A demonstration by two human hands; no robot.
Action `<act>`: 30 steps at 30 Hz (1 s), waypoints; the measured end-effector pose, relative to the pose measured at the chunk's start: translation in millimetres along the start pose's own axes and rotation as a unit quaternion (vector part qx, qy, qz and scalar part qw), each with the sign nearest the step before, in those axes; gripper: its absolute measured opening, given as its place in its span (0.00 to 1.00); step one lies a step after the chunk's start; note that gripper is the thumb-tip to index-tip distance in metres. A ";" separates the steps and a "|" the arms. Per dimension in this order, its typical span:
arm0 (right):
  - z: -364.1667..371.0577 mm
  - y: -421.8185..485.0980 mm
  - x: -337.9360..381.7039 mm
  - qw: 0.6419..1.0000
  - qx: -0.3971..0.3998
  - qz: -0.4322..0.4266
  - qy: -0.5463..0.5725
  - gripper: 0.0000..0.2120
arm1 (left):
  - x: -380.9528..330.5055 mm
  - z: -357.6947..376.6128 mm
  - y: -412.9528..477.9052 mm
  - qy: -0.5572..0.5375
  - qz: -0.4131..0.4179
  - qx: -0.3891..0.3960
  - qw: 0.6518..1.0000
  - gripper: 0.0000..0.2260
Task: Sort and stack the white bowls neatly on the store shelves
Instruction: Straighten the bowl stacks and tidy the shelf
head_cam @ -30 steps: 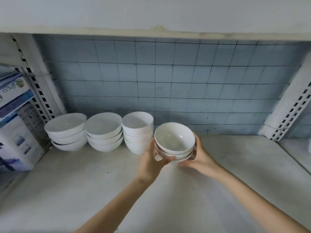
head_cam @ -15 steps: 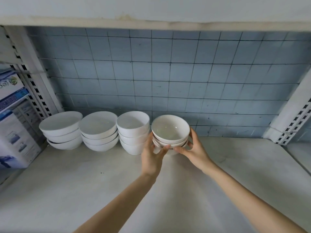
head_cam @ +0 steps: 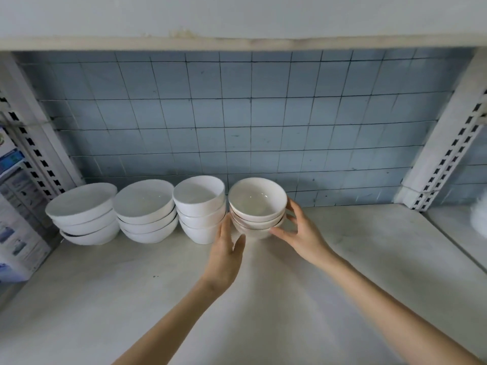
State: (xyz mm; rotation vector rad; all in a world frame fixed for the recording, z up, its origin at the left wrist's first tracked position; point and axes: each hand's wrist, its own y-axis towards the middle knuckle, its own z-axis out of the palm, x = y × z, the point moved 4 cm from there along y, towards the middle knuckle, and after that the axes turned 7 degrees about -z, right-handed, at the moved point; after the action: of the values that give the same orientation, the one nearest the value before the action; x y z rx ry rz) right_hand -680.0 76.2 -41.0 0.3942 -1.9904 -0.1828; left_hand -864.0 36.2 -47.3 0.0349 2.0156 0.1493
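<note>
Head view: left hand (head_cam: 224, 255) and right hand (head_cam: 303, 238) clasp a stack of three nested white bowls (head_cam: 257, 206) on the shelf (head_cam: 131, 299), just beside three other stacks (head_cam: 147, 206).

Blue tiled wall (head_cam: 263, 122) at back; printed box (head_cam: 18, 227) far left; slotted post (head_cam: 445, 159) right.
</note>
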 end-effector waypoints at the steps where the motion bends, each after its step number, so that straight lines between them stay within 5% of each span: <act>1: -5.0 -5.6 2.8 0.996 0.009 -0.009 -0.090 0.33 | -1.3 -7.8 -4.7 0.043 0.012 -0.007 0.999 0.27; 5: -35.2 -40.9 24.4 0.913 -0.051 -0.060 -0.400 0.27 | -17.9 -42.6 -29.7 0.221 0.096 0.000 0.971 0.21; 10: -64.5 -91.8 33.1 0.839 -0.053 0.037 -0.541 0.42 | -29.7 -75.5 -40.6 0.422 0.167 -0.037 0.890 0.25; 13: -84.8 -130.3 39.2 0.822 -0.073 0.088 -0.559 0.46 | -33.5 -82.4 -41.5 0.462 0.171 -0.030 0.870 0.27; 22: -140.4 -226.7 66.7 0.756 -0.163 0.176 -0.609 0.37 | -68.5 -57.6 -48.2 0.467 0.192 0.008 0.863 0.30; 30: -206.6 -305.1 67.5 0.743 -0.193 0.222 -0.601 0.35 | -101.2 -0.4 -71.5 0.464 0.212 0.012 0.860 0.37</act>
State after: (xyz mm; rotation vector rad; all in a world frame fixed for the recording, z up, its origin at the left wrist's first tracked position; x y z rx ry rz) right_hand -462.1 -223.2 15.2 -0.6867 -3.1242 -0.6546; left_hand -817.3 -43.9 34.8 0.5146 2.9530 0.4970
